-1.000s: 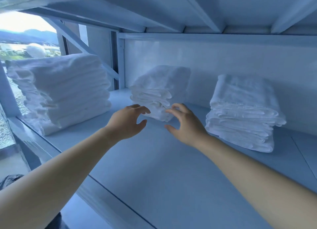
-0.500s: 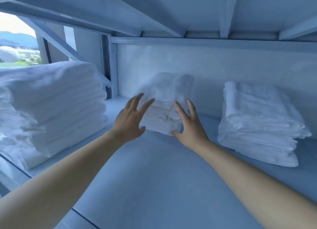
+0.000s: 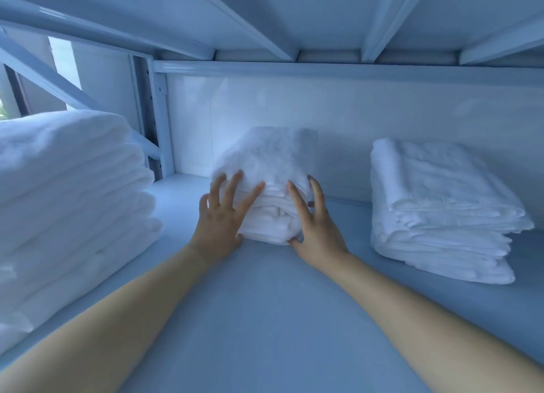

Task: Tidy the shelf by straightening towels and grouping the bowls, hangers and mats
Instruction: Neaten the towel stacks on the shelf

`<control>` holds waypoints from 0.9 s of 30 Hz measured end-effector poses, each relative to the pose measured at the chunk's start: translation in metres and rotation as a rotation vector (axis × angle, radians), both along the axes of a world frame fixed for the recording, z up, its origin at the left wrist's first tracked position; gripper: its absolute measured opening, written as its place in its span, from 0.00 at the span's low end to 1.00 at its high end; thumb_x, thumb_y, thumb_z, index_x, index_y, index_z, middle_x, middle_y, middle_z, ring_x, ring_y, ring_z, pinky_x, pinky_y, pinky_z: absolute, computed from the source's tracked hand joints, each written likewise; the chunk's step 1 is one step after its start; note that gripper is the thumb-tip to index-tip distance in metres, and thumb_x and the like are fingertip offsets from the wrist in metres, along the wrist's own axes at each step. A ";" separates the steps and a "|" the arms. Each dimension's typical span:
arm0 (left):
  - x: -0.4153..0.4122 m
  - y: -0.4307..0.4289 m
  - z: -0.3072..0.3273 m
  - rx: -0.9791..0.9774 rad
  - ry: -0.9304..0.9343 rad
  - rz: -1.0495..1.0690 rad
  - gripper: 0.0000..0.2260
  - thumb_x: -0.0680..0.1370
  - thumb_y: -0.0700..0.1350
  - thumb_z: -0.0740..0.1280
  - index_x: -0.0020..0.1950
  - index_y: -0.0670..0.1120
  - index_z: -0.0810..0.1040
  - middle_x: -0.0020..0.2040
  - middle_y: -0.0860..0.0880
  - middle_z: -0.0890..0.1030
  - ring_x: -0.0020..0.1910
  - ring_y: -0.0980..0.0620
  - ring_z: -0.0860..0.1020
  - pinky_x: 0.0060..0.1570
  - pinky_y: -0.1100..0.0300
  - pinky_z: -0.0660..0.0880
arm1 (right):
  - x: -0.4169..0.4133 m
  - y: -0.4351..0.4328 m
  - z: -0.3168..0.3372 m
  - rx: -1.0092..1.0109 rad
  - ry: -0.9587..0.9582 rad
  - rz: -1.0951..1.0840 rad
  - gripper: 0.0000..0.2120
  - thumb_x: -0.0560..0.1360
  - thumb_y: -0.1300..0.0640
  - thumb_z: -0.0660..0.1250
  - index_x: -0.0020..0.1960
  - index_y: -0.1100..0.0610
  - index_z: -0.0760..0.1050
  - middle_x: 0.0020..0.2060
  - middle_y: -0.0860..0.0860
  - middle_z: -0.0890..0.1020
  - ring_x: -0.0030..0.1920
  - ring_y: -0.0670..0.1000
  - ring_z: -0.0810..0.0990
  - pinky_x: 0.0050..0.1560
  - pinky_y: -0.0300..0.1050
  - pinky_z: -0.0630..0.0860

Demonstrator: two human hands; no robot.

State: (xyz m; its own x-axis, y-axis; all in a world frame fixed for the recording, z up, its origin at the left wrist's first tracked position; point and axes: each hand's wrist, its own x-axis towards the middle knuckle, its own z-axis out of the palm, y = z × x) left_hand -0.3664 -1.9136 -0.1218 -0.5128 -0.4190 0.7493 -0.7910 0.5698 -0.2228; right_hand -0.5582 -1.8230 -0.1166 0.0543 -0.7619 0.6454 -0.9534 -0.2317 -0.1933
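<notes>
Towel stack (image 3: 270, 163) in the middle sits pressed between left hand (image 3: 219, 219) and right hand (image 3: 319, 231), fingers (image 3: 232, 188) straight; most tidying likely remains.

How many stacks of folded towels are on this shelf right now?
3. The large stack at the left, partly out of frame; the middle stack, touched by the left hand and right hand; the right stack. None looks hidden.

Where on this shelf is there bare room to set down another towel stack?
Widest bare shelf lies in front, before the middle stack. A gap lies between middle stack and right stack. Crowded: the left stack fills its side, and the left hand and right hand press the middle stack.
</notes>
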 end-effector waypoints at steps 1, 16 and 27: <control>0.003 -0.004 0.001 -0.004 -0.006 -0.029 0.56 0.51 0.43 0.77 0.75 0.56 0.52 0.72 0.41 0.58 0.67 0.34 0.62 0.48 0.46 0.74 | 0.000 0.000 0.001 0.004 0.010 -0.016 0.51 0.68 0.60 0.73 0.71 0.38 0.37 0.72 0.45 0.34 0.66 0.58 0.66 0.46 0.49 0.77; -0.006 -0.014 0.011 -0.068 -0.118 0.016 0.55 0.53 0.36 0.75 0.75 0.53 0.53 0.71 0.40 0.61 0.60 0.34 0.66 0.36 0.53 0.76 | 0.013 -0.010 0.009 0.009 -0.100 -0.056 0.55 0.68 0.65 0.71 0.72 0.40 0.31 0.70 0.47 0.30 0.71 0.58 0.58 0.55 0.46 0.75; 0.007 0.005 0.021 -0.075 -0.132 -0.063 0.57 0.54 0.30 0.76 0.76 0.54 0.52 0.65 0.42 0.66 0.51 0.38 0.71 0.27 0.56 0.77 | 0.004 0.001 0.009 -0.079 -0.083 -0.042 0.47 0.66 0.68 0.68 0.70 0.41 0.43 0.69 0.46 0.43 0.58 0.56 0.72 0.45 0.44 0.74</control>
State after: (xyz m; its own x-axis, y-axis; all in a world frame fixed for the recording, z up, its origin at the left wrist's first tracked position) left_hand -0.3592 -1.9083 -0.1012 -0.6328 -0.3281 0.7014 -0.7150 0.5954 -0.3665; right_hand -0.5543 -1.8224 -0.1079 -0.0326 -0.7087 0.7047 -0.9441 -0.2095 -0.2544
